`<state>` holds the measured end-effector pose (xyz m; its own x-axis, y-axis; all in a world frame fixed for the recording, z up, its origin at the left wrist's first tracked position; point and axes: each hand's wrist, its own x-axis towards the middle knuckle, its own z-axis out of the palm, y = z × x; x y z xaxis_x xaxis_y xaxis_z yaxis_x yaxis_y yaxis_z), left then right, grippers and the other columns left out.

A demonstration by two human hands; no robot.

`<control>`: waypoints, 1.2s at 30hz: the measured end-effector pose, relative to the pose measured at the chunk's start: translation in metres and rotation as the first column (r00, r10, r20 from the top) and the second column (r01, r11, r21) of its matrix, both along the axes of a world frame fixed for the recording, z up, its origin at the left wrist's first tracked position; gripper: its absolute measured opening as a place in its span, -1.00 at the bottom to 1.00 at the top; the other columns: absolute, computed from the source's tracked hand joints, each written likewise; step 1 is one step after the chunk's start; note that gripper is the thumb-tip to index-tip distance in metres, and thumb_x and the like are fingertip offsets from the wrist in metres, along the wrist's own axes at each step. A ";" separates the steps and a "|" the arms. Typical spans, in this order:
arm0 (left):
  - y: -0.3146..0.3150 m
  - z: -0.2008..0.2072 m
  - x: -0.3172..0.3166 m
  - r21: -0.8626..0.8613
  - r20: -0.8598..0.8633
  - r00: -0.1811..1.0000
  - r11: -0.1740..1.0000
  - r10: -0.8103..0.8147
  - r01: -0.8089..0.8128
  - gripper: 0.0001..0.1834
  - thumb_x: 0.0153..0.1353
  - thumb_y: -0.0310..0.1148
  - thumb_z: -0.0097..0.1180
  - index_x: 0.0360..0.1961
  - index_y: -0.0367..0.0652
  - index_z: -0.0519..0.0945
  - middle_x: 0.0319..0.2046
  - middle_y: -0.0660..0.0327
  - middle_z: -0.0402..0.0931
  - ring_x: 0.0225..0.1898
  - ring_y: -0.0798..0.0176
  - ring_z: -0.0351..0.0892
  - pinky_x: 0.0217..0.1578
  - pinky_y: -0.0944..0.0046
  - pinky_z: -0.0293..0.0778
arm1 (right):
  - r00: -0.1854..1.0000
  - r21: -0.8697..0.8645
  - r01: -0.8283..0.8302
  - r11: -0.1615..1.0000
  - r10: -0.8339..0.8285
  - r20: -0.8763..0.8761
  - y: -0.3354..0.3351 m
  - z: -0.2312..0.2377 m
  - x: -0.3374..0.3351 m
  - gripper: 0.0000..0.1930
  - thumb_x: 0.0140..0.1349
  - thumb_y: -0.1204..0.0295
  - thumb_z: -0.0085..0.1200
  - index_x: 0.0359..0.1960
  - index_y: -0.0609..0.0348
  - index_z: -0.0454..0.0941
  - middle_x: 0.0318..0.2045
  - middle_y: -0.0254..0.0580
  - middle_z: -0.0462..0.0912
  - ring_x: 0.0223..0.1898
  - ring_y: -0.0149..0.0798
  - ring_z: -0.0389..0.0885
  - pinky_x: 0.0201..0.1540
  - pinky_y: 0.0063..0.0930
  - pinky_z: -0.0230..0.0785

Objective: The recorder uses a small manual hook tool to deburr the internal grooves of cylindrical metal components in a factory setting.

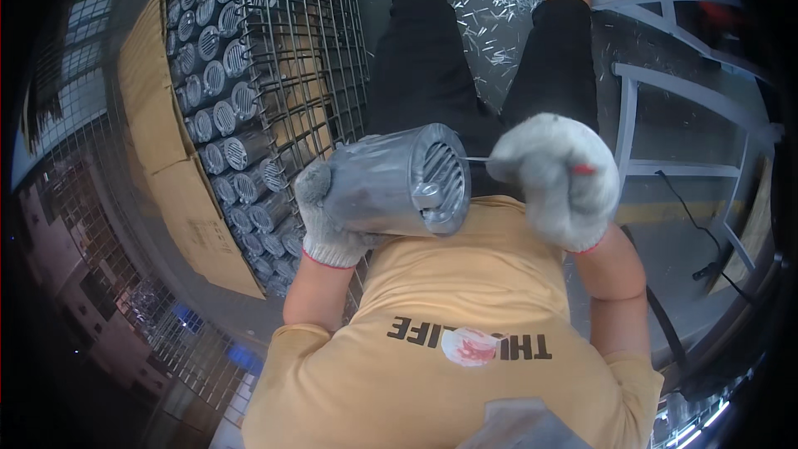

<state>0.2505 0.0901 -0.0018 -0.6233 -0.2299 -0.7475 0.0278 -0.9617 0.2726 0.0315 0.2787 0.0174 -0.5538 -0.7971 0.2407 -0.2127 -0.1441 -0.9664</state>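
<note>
A grey metal cylinder [374, 183] lies sideways in front of my waist, its slotted, grille-like end turned to the right. A small rounded boss stands out on that end. My left hand [320, 220], in a white knit glove, wraps around the cylinder's left side and supports it. My gloved right hand [561, 183] is closed in a fist beside the slotted end, somewhat blurred. From it a thin metal rod [477, 159] reaches to the cylinder's rim. The glove hides the rest of the rod.
To the left, a wire cage [312, 41] lined with cardboard [195, 208] holds many similar slotted cylinders [237, 154] in rows. Metal shavings [499, 0] litter the floor between my legs. Pale metal frames [682, 75] and a black cable [694, 220] are on the right.
</note>
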 end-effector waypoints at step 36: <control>-0.001 0.015 -0.017 0.059 -0.100 0.992 0.996 0.076 -0.070 -0.11 0.19 0.21 0.19 0.30 -0.30 0.36 -0.08 -0.08 0.65 -0.29 0.03 0.73 -0.56 0.16 0.73 | 0.667 0.141 0.143 0.980 -0.201 0.717 0.011 0.023 0.008 -0.78 0.54 0.42 -0.05 -0.18 0.26 0.62 -0.36 -0.25 0.70 -0.43 -0.47 0.66 -0.38 -0.59 0.54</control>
